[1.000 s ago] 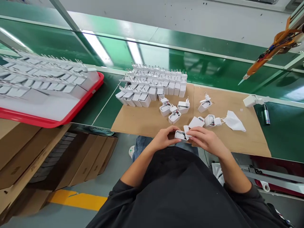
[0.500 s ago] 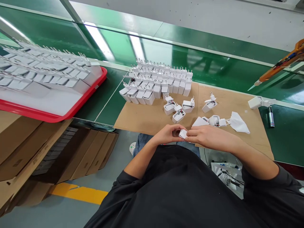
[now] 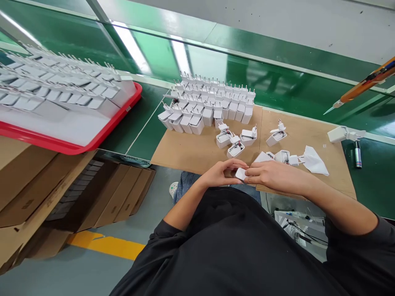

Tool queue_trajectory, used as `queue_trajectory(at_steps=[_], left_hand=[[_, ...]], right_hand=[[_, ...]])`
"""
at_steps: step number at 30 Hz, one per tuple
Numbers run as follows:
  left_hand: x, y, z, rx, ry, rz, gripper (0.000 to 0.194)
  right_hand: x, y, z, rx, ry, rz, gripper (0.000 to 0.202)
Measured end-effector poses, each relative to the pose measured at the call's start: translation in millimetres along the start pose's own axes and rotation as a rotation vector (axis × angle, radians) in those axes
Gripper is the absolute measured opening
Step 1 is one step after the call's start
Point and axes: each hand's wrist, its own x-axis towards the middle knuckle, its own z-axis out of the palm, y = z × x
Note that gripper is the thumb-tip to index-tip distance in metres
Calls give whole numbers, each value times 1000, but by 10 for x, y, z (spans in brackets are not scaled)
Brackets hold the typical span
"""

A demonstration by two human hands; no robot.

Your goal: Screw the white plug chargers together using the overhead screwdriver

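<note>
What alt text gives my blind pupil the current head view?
A person's left hand holds a small white casing, the right hand touching it, near a cardboard sheet. Beyond stand rows of white plugs; a red tray of more sits left.

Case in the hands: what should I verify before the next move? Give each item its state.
1. Left hand on the case: ok, thumb and fingers at its sides.
2. Right hand on the case: ok, fingertips against it.
3. Case fully closed: cannot tell, fingers hide part of it.
4. Plug rows standing, prongs up: ok.
5. Three loose plugs in front of the rows closed: not ok, they gape open.
6. Orange tool clear of both hands: ok, off at the right edge.
</note>
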Motion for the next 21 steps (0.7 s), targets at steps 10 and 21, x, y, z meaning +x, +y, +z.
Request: queue_trajectory(at_steps=[10, 21], left_hand=[[-46, -165, 135, 291, 274, 169, 30], [95, -145, 83, 307, 765, -45, 39]], right_hand=[[11, 212, -36, 330, 223, 179, 37], [934, 612, -126, 71, 233, 673, 34]])
